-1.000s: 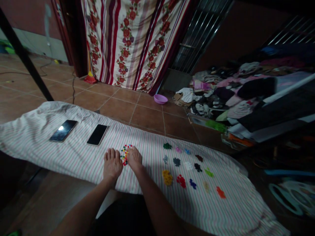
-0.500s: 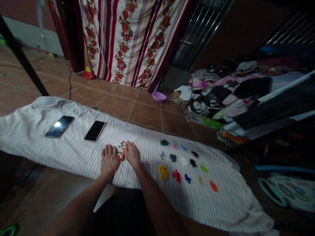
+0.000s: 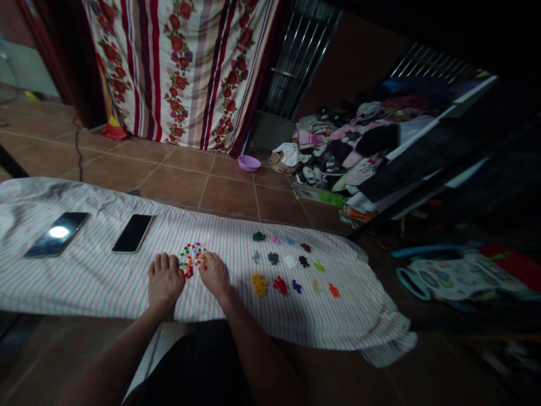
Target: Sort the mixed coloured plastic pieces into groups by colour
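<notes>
A mixed heap of tiny coloured pieces (image 3: 193,255) in red, yellow, green, blue and white lies on the striped cloth between my hands. My left hand (image 3: 165,279) rests flat at the heap's left edge, fingers stretched out on the cloth. On the other side, my right hand (image 3: 214,273) has its fingers bent down and drawn together at the heap's right edge; what is between the fingertips is too small to make out. Farther right lie small single-colour piles, among them a yellow pile (image 3: 259,284), a red pile (image 3: 279,285), a dark green pile (image 3: 258,236) and an orange pile (image 3: 333,290).
Two phones, a dark phone (image 3: 133,233) and a phone reflecting a light (image 3: 57,235), lie at the left on the striped cloth (image 3: 177,223). Beyond stand a purple basin (image 3: 249,163), a floral curtain (image 3: 196,73) and a heap of clothes (image 3: 338,141).
The view has swung right, so everything sits farther left in the picture. My right hand has shifted slightly away from the heap, showing more of the pieces. My left hand stays beside them.
</notes>
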Demonstrator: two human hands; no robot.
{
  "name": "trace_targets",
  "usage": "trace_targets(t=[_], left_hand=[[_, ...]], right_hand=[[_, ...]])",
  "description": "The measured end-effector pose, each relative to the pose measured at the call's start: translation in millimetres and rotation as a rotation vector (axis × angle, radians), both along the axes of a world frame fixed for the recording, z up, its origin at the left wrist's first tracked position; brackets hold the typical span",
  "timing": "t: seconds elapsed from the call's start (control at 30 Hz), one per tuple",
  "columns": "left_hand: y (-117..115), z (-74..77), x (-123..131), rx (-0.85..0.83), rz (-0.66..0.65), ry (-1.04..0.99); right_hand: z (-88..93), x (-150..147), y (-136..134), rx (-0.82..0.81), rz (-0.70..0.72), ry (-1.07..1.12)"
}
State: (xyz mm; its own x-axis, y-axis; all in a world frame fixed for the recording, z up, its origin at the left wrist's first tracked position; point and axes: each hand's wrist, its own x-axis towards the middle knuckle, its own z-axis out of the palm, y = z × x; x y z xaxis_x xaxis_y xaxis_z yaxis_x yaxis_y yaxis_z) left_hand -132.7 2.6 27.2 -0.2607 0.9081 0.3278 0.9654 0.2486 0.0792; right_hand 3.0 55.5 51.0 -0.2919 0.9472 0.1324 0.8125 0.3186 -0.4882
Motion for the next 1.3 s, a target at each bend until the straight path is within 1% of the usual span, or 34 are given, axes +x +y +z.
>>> trace_targets(t=[0.17, 0.33, 0.47, 0.53, 0.67, 0.77, 0.87, 1.03, 1.2, 1.3], left_hand=[[-1, 3.5, 0, -0.011, 0.003, 0.021], [-2, 1.2, -1, -0.002, -0.007, -0.01], [-2, 1.3, -2, 0.005, -0.013, -0.014], [-2, 2.4, -2, 0.001, -0.01, -0.013], [-2, 4.0, -2, -0.003, -0.01, -0.026], [-2, 4.3, -2, -0.007, -0.01, -0.024], [-2, 4.3, -2, -0.021, -0.006, -0.019], [-1, 2.5, -2, -0.033, 0.003, -0.007], [1, -0.2, -2, -0.014, 0.007, -0.003], [0, 0.0, -2, -0.006, 0.004, -0.005]], right_hand=[[-2.1, 13, -12, 0.014, -0.013, -0.018], [-8.1, 35, -21, 0.045, -0.064, 0.0], [-11.9, 70, -27, 0.125, -0.103, 0.117], [-14.1, 91, -31, 0.175, -0.148, 0.165], [-22.4, 130, -37, 0.262, -0.241, 0.176], [-29.9, 148, -39, 0.34, -0.264, 0.15], [-35.5, 158, -38, 0.397, -0.266, 0.094], [-45.6, 165, -35, 0.45, -0.245, 0.014], [-59.7, 167, -33, 0.498, -0.241, 0.002], [-64.0, 167, -32, 0.492, -0.24, 0.011]])
